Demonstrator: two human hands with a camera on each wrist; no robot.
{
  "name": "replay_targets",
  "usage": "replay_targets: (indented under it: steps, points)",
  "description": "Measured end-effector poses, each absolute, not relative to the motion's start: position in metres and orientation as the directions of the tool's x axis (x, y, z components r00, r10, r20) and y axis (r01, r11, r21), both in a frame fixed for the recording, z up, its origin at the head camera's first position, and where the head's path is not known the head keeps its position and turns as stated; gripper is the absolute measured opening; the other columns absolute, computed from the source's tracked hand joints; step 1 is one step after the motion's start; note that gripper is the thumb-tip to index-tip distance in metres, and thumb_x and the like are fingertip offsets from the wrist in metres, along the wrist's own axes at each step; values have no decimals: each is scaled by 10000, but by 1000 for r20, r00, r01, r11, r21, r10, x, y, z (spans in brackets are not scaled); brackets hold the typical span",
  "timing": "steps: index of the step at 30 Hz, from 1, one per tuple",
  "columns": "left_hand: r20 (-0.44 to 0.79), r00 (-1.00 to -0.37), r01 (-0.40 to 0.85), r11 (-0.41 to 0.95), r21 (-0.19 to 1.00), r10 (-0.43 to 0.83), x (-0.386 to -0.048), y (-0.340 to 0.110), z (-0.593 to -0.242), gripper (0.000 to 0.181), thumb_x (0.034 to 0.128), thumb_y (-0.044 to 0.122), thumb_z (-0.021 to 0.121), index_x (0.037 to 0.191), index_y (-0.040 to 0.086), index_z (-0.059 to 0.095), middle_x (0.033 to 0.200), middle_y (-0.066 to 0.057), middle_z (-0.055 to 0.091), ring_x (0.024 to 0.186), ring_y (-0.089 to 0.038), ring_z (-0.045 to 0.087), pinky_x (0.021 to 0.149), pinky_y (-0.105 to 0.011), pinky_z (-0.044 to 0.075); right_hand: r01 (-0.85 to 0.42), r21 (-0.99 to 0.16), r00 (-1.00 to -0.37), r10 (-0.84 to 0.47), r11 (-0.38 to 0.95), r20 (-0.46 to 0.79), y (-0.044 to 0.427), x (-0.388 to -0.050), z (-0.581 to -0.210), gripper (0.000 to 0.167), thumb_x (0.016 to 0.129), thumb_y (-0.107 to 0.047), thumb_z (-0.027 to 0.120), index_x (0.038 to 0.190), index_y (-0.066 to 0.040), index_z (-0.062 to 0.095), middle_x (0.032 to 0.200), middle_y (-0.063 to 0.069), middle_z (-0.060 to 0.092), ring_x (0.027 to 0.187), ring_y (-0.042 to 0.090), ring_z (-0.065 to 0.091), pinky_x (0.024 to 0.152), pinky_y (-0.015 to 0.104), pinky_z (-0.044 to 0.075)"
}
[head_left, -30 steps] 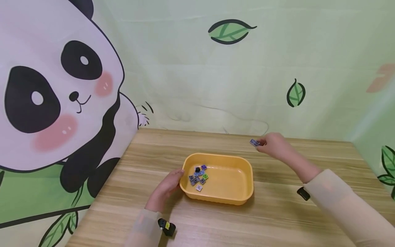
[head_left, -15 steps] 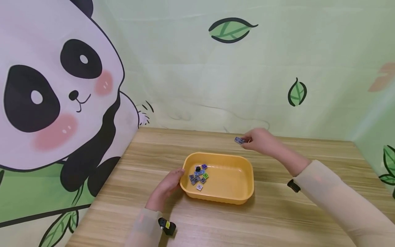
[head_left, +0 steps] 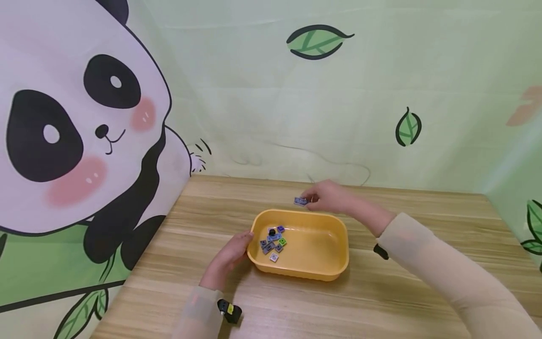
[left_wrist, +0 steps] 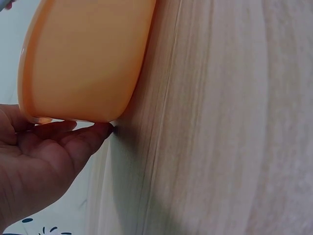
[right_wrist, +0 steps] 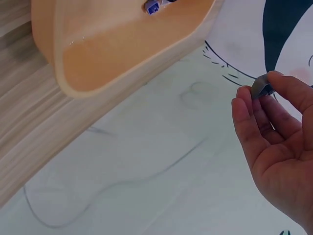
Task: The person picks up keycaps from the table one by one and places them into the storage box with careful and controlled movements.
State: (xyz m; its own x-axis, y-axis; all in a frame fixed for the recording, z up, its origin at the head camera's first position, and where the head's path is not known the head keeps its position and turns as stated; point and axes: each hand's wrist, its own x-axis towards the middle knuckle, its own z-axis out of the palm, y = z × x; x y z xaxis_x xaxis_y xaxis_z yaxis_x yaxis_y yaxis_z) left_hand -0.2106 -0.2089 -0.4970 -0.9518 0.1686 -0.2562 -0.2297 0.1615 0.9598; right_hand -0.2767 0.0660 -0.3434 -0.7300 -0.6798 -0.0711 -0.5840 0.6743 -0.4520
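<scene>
My right hand (head_left: pixel 332 197) pinches a small blue-grey building-block piece (head_left: pixel 300 201) between thumb and fingertips, above the table just beyond the basin's far rim. In the right wrist view the same piece (right_wrist: pixel 261 86) looks dark grey and is partly covered by the fingers. A yellow plastic basin (head_left: pixel 313 271) stands on the table. My left hand (head_left: pixel 232 252) holds its left end, with fingers against the outer wall in the left wrist view (left_wrist: pixel 54 156). Inside, at the basin's left, lie several small block pieces: grey, blue, white, a green one (head_left: pixel 282 241) and a black one (head_left: pixel 272 232).
The wood-grain table (head_left: pixel 402 301) runs back to a pale green cloth wall (head_left: pixel 237 94) printed with leaves and a large panda (head_left: pixel 114 141). Small black devices (head_left: pixel 229 311) are worn at both wrists.
My right hand has moved left with the block piece, from beyond the basin's right corner to behind its middle. The left hand and the basin have stayed in place.
</scene>
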Motion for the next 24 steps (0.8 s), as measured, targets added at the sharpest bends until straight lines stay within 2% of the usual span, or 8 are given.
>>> replay_targets:
  steps: [4, 11, 19, 24]
  points:
    - [-260, -952, -235, 161, 959, 162, -211, -209, -496, 504, 1110, 137, 269, 1454, -221, 363, 1359, -412, 536, 1021, -194, 647, 851, -273, 576, -586, -464, -710, -697, 665, -102, 51, -277, -350, 279, 978, -156, 660, 1221, -39, 734, 1029, 79, 766, 875, 145, 636, 787, 260, 550]
    - [-267, -954, -244, 160, 956, 138, -211, -210, -497, 507, 1104, 141, 279, 1454, -215, 371, 1355, -398, 548, 1002, -180, 643, 849, -273, 583, -616, -483, -664, -740, 623, -107, 28, -277, -362, 305, 946, -147, 671, 1224, -34, 729, 1000, 72, 759, 859, 127, 624, 778, 223, 528]
    - [-265, -952, -240, 161, 957, 155, -211, -210, -496, 517, 1108, 148, 269, 1470, -212, 349, 1399, -413, 518, 1055, -211, 649, 872, -284, 591, -621, -474, -661, -742, 624, -112, 10, -277, -373, 325, 938, -147, 689, 1239, -26, 718, 1067, 104, 760, 970, 179, 669, 909, 311, 574]
    - [-264, -949, -236, 163, 958, 173, -211, -210, -495, 515, 1109, 149, 267, 1465, -212, 358, 1380, -414, 528, 1036, -196, 653, 867, -278, 588, -661, -444, -629, -769, 605, -110, 0, -278, -382, 307, 934, -140, 705, 1212, -10, 727, 1031, 108, 763, 928, 168, 668, 861, 270, 566]
